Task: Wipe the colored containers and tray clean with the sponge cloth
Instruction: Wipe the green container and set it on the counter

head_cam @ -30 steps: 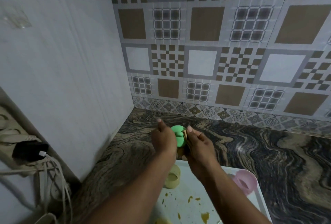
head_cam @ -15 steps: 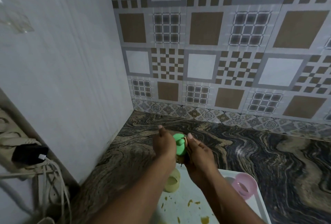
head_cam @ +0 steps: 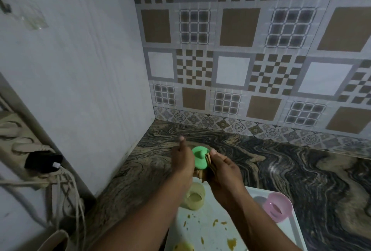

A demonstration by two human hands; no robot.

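Observed at the corner of the dark veined stone countertop (head_cam: 301, 174): both hands are raised above the far end of the white rectangular plastic tray (head_cam: 208, 232).

The left hand (head_cam: 183, 162) holds the small round green plastic container (head_cam: 197, 160) tilted on its side. Its thumb stands straight up, clear of the container. Its other fingers pass behind the container and cannot be seen, so their exact grip cannot be told.

The right hand (head_cam: 222, 168) pinches the tan folded sponge cloth (head_cam: 200, 174), thumb on top, and presses it against the right flank of the green container. A fold of cloth hangs beneath.

Step in hand, by my judgement: wiping the green container.

Outstanding items:
- The pale yellow plastic container (head_cam: 193, 197) stands on the tray just below the left wrist.
- The pink translucent plastic container (head_cam: 278, 206) sits at the tray's right edge.
- The tray floor carries scattered yellow-brown smears (head_cam: 230, 242).

Recommendations for the step:
- Turn the container with the left hand while the right keeps the cloth pressed flat, so the whole wall is covered rather than one patch.
- Bring the raised thumb down for a steadier hold.
- Work a clean fold into any recess.
- Keep the job over the tray, so loosened residue falls there and not on the stone.
- Leave the tray for last.
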